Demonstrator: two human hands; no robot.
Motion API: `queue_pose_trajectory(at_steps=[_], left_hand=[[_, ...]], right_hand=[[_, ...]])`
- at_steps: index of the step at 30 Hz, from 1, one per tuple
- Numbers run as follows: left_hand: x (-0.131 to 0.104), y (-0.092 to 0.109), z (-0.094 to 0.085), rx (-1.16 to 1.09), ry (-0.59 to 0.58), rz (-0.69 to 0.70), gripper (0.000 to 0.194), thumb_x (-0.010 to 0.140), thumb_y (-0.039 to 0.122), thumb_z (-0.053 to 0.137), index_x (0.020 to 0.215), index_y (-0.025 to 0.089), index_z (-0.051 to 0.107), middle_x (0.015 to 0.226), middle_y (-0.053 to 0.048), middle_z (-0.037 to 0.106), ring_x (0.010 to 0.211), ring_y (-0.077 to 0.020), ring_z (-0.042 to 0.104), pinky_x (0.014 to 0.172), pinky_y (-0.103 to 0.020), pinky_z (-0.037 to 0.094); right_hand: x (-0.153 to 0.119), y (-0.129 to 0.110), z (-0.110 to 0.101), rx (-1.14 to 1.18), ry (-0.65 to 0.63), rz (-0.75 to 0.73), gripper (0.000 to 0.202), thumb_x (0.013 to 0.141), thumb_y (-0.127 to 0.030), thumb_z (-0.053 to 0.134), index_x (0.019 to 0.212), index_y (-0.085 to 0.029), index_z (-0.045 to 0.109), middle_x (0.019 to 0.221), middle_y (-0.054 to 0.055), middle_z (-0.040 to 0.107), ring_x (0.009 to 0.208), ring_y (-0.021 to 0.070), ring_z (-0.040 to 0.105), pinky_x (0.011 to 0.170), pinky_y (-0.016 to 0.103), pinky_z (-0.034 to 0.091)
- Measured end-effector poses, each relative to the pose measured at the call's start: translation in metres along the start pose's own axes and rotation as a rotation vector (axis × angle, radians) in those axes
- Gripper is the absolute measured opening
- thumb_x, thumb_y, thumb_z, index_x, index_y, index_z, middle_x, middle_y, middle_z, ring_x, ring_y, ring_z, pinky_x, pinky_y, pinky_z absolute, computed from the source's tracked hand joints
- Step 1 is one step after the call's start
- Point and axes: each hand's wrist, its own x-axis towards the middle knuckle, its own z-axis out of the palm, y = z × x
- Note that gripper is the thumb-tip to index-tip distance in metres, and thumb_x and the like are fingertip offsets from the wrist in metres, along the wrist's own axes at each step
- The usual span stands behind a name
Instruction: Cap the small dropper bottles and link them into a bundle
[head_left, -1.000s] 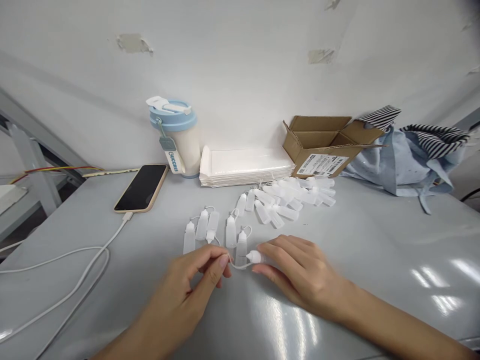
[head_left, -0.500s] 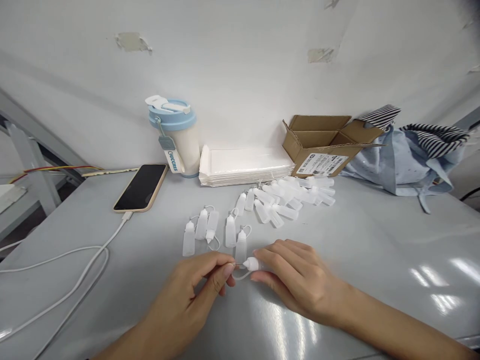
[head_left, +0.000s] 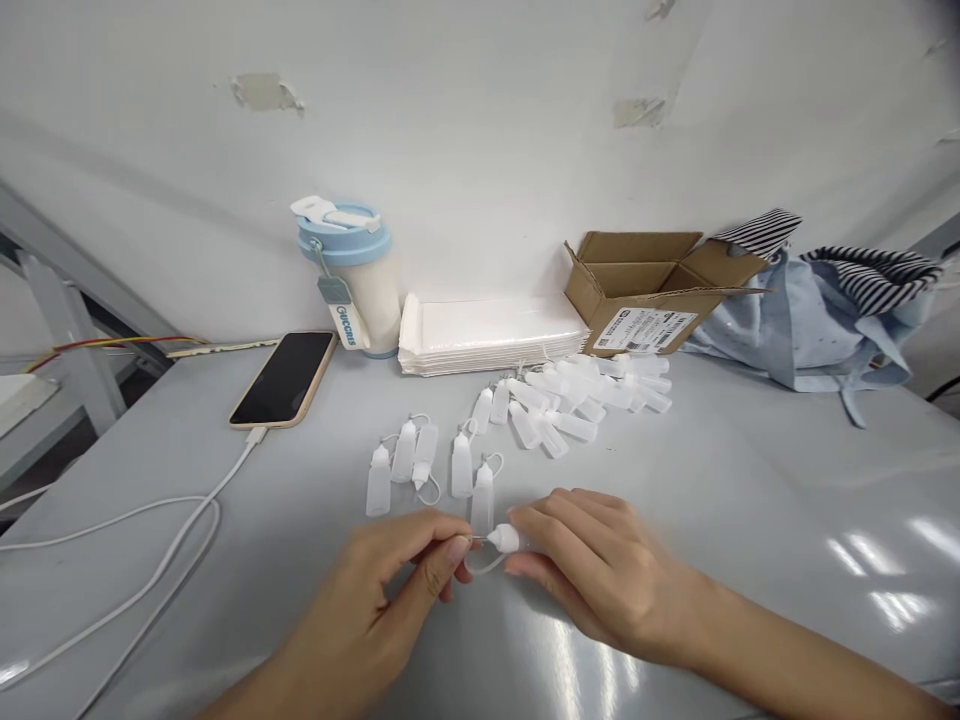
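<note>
My right hand is closed round a small translucent dropper bottle lying on its side, its white conical tip pointing left. From the bottle's neck a thin white strap loops over to my left hand. Finger and thumb of that hand pinch the strap's cap end, which is mostly hidden by the fingertips. A thin line like a needle shows between the tip and those fingertips. Just beyond my hands stands or lies another capped bottle, with several similar bottles to its left.
Behind, a heap of loose bottles lies before a stack of white padded envelopes. An open cardboard box and a blue cloth bag are at the right. At the left are a lidded cup, a phone and its cable.
Both hands hold almost the same pose, with the bottle's tip still close to the left fingertips. The whole view has shifted very slightly.
</note>
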Motion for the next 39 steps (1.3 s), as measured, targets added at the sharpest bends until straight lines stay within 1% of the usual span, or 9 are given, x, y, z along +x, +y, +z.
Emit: queue_pose_trajectory(at_steps=[5,9,16,18,21,25,31,34,39], left_hand=[[-0.0011,0.0009,0.002,0.004,-0.007,-0.006,0.034,0.089,0.039,0.039,0.066,0.021,0.056,0.059,0.002,0.054,0.058,-0.0134,0.052,0.049,-0.019,0.037],[-0.0021,-0.0005,0.0039,0.004,-0.049,-0.004,0.031,0.089,0.038,0.04,0.071,0.022,0.06,0.055,0.003,0.049,0.054,-0.0126,0.049,0.046,-0.018,0.035],[-0.0024,-0.0031,0.005,0.035,0.011,0.059,0.028,0.089,0.036,0.041,0.074,0.023,0.061,0.054,0.003,0.05,0.052,-0.0127,0.049,0.045,-0.019,0.035],[-0.0038,-0.0018,0.0049,0.021,0.042,0.05,0.027,0.089,0.036,0.041,0.078,0.024,0.062,0.055,0.003,0.051,0.052,-0.0131,0.05,0.045,-0.019,0.036],[-0.0054,0.0014,0.0045,-0.003,0.098,0.042,0.028,0.088,0.038,0.042,0.075,0.024,0.062,0.055,0.003,0.052,0.053,-0.0134,0.051,0.047,-0.02,0.038],[-0.0045,0.003,0.0025,-0.013,0.197,0.009,0.029,0.088,0.038,0.041,0.072,0.023,0.06,0.054,0.003,0.051,0.053,-0.0132,0.051,0.05,-0.02,0.04],[-0.0012,-0.0014,-0.0003,-0.023,0.217,-0.082,0.023,0.084,0.041,0.047,0.089,0.024,0.062,0.061,0.002,0.058,0.059,-0.0145,0.056,0.048,-0.018,0.044],[-0.0008,-0.0017,-0.0004,-0.032,0.246,-0.055,0.02,0.084,0.038,0.049,0.087,0.023,0.062,0.062,0.002,0.059,0.059,-0.0143,0.057,0.05,-0.019,0.045],[-0.0012,0.001,0.0001,-0.035,0.24,-0.037,0.019,0.084,0.036,0.048,0.08,0.023,0.062,0.059,0.003,0.057,0.056,-0.013,0.055,0.05,-0.019,0.043]], right_hand=[[0.0006,0.0016,-0.0041,0.033,-0.014,0.001,0.019,0.094,-0.021,0.045,0.088,-0.01,0.058,0.061,0.003,0.057,0.052,0.0127,0.048,0.046,0.024,0.041],[-0.0005,0.0011,-0.0047,0.069,-0.029,0.012,0.021,0.094,-0.021,0.044,0.089,-0.008,0.059,0.065,0.004,0.057,0.056,0.0133,0.05,0.047,0.024,0.043],[-0.0033,-0.0009,-0.0032,0.075,-0.004,0.017,0.018,0.092,-0.021,0.05,0.097,-0.006,0.059,0.078,0.01,0.063,0.068,0.0158,0.058,0.053,0.025,0.05],[-0.0034,-0.0008,-0.0041,0.097,0.021,0.053,0.021,0.092,-0.023,0.05,0.102,-0.006,0.057,0.086,0.012,0.063,0.078,0.017,0.061,0.058,0.024,0.053],[-0.0026,0.0006,-0.0045,0.151,0.037,0.133,0.026,0.092,-0.025,0.049,0.11,-0.007,0.052,0.095,0.014,0.062,0.087,0.0182,0.062,0.067,0.026,0.057],[-0.0023,0.0038,-0.003,0.158,0.06,0.166,0.025,0.091,-0.016,0.047,0.116,-0.009,0.048,0.098,0.014,0.06,0.089,0.0183,0.061,0.071,0.028,0.056],[-0.0037,0.0046,-0.0027,0.143,0.121,0.132,0.03,0.09,-0.005,0.045,0.119,-0.01,0.048,0.101,0.013,0.058,0.093,0.0177,0.059,0.074,0.026,0.055],[-0.0036,0.0043,-0.003,0.136,0.129,0.128,0.028,0.089,-0.003,0.046,0.116,-0.007,0.051,0.101,0.014,0.058,0.093,0.0176,0.059,0.075,0.025,0.055],[-0.0041,0.0055,-0.0017,0.118,0.142,0.124,0.028,0.087,-0.001,0.047,0.115,-0.006,0.052,0.1,0.014,0.06,0.093,0.018,0.06,0.074,0.026,0.056]])
